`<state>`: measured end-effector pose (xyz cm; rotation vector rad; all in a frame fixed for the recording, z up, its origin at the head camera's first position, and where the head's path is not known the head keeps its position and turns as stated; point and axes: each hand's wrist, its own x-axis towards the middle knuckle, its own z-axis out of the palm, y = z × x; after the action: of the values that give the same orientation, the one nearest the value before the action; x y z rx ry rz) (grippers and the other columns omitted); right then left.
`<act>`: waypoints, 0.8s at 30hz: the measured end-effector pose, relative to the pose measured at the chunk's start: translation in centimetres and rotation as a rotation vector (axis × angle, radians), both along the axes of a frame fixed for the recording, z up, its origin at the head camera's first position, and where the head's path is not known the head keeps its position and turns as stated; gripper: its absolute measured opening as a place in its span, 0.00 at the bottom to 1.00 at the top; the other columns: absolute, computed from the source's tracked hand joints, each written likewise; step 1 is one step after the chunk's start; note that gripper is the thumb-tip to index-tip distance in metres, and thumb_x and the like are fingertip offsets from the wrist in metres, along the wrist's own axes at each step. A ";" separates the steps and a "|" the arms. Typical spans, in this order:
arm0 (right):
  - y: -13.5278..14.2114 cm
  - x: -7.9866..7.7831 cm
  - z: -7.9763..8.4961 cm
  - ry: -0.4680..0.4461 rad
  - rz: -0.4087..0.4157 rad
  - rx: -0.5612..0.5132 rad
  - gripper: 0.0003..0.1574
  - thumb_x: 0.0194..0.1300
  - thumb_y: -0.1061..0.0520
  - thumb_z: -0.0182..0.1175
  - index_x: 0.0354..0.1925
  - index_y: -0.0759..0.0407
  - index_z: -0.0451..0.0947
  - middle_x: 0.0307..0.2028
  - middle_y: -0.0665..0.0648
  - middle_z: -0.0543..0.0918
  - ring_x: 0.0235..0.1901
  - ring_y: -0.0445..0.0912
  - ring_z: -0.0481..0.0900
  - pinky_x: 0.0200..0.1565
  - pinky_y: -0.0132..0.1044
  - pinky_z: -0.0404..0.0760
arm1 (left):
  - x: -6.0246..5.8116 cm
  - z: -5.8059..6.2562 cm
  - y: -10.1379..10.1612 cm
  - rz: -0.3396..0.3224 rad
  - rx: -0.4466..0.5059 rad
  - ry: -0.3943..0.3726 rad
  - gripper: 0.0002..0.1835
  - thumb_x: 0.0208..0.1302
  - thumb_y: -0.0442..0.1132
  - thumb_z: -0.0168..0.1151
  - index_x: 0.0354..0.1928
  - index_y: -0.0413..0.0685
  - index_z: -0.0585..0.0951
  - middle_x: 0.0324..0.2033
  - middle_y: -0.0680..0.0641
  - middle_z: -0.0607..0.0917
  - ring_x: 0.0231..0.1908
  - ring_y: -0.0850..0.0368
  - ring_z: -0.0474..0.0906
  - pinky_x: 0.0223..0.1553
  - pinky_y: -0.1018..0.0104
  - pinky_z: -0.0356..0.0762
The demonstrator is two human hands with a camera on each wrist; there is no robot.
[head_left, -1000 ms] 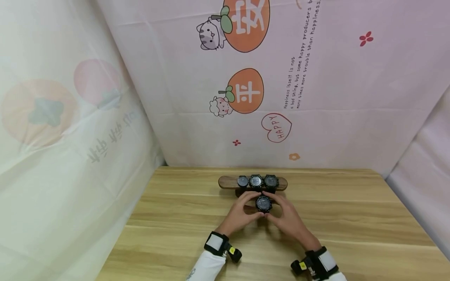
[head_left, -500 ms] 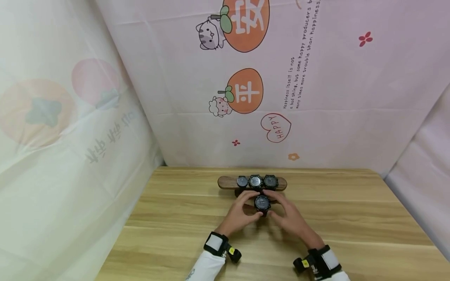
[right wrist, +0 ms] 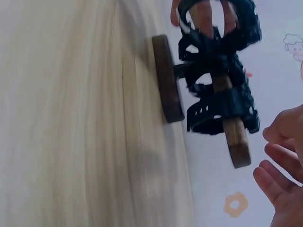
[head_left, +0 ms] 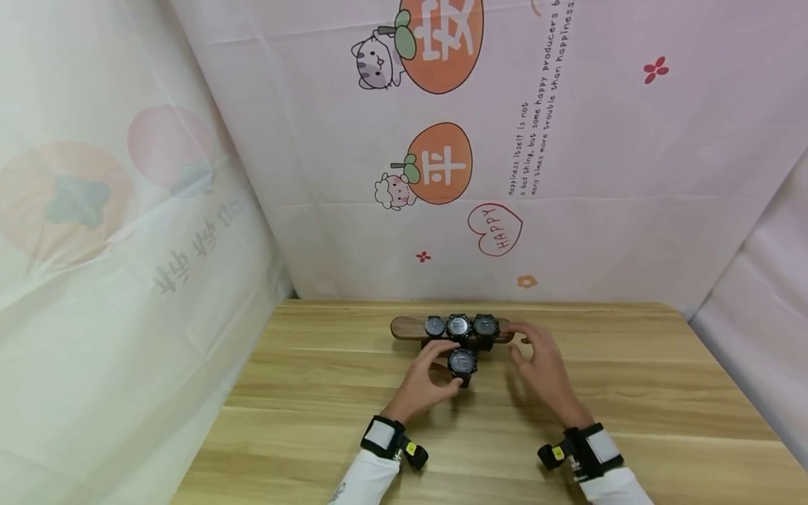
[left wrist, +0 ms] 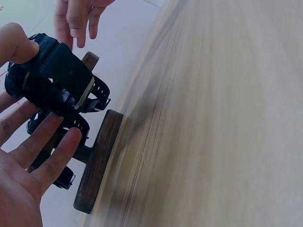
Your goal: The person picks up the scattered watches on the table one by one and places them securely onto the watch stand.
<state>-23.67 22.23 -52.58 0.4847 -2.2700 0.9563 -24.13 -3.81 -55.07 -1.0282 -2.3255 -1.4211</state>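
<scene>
In the head view my left hand pinches a black wristwatch by its two sides between thumb and fingers, its round dial facing up. The left wrist view shows the buckled strap of this wristwatch from below, looped and hanging down. Just behind it is a dark wooden watch stand with three black watches strapped side by side on its bar. My right hand is by the bar's right end, fingers loosely bent and holding nothing. A small gap separates that hand from the bar in the right wrist view.
The stand's flat wooden base rests on the wood-grain table, near its far edge. Behind hangs a printed pale cloth, and another cloth covers the left side. Bare bar shows at both ends of the stand.
My right hand has let go of the wristwatch and moved right and away to the bar's end. My left hand keeps the watch, which has shifted slightly left and tilted.
</scene>
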 end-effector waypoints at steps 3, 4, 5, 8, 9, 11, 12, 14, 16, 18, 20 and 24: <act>0.4 -0.4 -0.2 -0.033 -0.039 0.009 0.26 0.55 0.71 0.65 0.54 0.65 0.76 0.53 0.63 0.77 0.50 0.55 0.71 0.45 0.54 0.79 | -0.2 -0.1 -0.3 0.005 0.000 -0.013 0.33 0.58 0.43 0.68 0.66 0.53 0.70 0.63 0.57 0.69 0.62 0.62 0.65 0.57 0.60 0.74; 0.5 -0.6 -0.3 -0.052 -0.045 0.008 0.27 0.55 0.71 0.65 0.55 0.65 0.75 0.54 0.63 0.76 0.51 0.55 0.71 0.45 0.54 0.79 | -0.2 -0.1 -0.4 0.011 -0.004 -0.014 0.33 0.58 0.44 0.68 0.66 0.54 0.70 0.63 0.57 0.69 0.62 0.62 0.65 0.57 0.61 0.75; 0.6 -0.6 -0.4 -0.074 -0.046 0.008 0.28 0.55 0.70 0.65 0.56 0.65 0.74 0.55 0.64 0.75 0.51 0.56 0.71 0.46 0.55 0.79 | -0.3 -0.1 -0.5 0.014 -0.005 -0.015 0.33 0.58 0.43 0.68 0.66 0.54 0.70 0.63 0.57 0.69 0.62 0.62 0.65 0.56 0.61 0.75; 0.7 -0.8 -0.7 -0.151 -0.041 0.016 0.34 0.57 0.67 0.66 0.62 0.65 0.70 0.61 0.66 0.71 0.54 0.59 0.70 0.48 0.57 0.77 | -0.4 -0.2 -0.8 0.023 0.006 -0.016 0.34 0.57 0.42 0.68 0.66 0.53 0.69 0.63 0.54 0.70 0.62 0.60 0.66 0.54 0.62 0.77; 0.7 -0.9 -0.8 -0.177 -0.034 0.020 0.36 0.57 0.67 0.66 0.63 0.65 0.68 0.63 0.67 0.69 0.55 0.60 0.69 0.50 0.58 0.77 | -0.3 -0.2 -0.9 0.026 0.008 -0.017 0.34 0.57 0.42 0.68 0.66 0.53 0.69 0.63 0.54 0.70 0.62 0.60 0.66 0.54 0.61 0.77; 0.6 -1.0 -0.9 -0.220 -0.027 0.033 0.39 0.58 0.65 0.66 0.66 0.65 0.65 0.65 0.68 0.67 0.56 0.61 0.68 0.51 0.59 0.76 | -0.3 -0.2 -1.2 0.032 0.011 -0.018 0.34 0.57 0.41 0.68 0.67 0.52 0.69 0.64 0.52 0.70 0.62 0.59 0.66 0.54 0.59 0.77; 0.6 -1.1 -1.0 -0.230 -0.024 0.038 0.40 0.58 0.65 0.66 0.67 0.65 0.64 0.65 0.68 0.67 0.56 0.62 0.68 0.51 0.59 0.76 | -0.3 -0.3 -1.3 0.034 0.017 -0.019 0.34 0.57 0.41 0.68 0.67 0.52 0.69 0.64 0.51 0.70 0.62 0.58 0.66 0.54 0.57 0.78; 0.6 -1.2 -1.1 -0.244 -0.026 0.037 0.39 0.59 0.64 0.66 0.67 0.65 0.64 0.64 0.69 0.68 0.55 0.62 0.70 0.51 0.58 0.77 | -0.3 -0.2 -1.5 0.046 0.016 -0.020 0.34 0.58 0.42 0.68 0.67 0.52 0.69 0.64 0.51 0.70 0.62 0.58 0.65 0.54 0.54 0.77; 0.5 -1.2 -1.2 -0.243 -0.034 0.037 0.38 0.60 0.63 0.65 0.66 0.66 0.65 0.62 0.68 0.70 0.53 0.61 0.72 0.50 0.57 0.78 | -0.4 -0.2 -1.7 0.051 0.021 -0.019 0.34 0.58 0.42 0.68 0.67 0.52 0.69 0.64 0.50 0.70 0.62 0.56 0.65 0.53 0.52 0.78; 0.5 -1.3 -1.3 -0.234 -0.041 0.032 0.36 0.61 0.63 0.65 0.65 0.66 0.66 0.60 0.68 0.72 0.51 0.61 0.74 0.49 0.57 0.79 | -0.4 -0.2 -2.0 0.056 0.025 -0.020 0.34 0.58 0.42 0.68 0.67 0.52 0.69 0.64 0.51 0.70 0.62 0.56 0.66 0.53 0.51 0.78; 0.4 -1.3 -1.4 -0.222 -0.050 0.034 0.34 0.61 0.62 0.65 0.64 0.65 0.67 0.58 0.68 0.73 0.49 0.60 0.76 0.49 0.57 0.79 | -0.4 -0.2 -2.2 0.056 0.026 -0.023 0.34 0.58 0.41 0.68 0.67 0.51 0.69 0.64 0.51 0.70 0.62 0.56 0.66 0.52 0.53 0.79; 0.4 -1.4 -1.4 -0.195 -0.062 0.038 0.32 0.61 0.62 0.65 0.62 0.65 0.69 0.56 0.67 0.75 0.48 0.60 0.76 0.47 0.58 0.79 | -0.5 -0.2 -2.7 0.066 0.018 -0.036 0.35 0.58 0.41 0.68 0.68 0.52 0.69 0.64 0.51 0.69 0.62 0.56 0.66 0.54 0.55 0.77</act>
<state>-25.10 22.65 -53.97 0.3480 -2.4656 0.9675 -24.60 -6.47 -55.24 -0.9192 -2.3445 -1.4443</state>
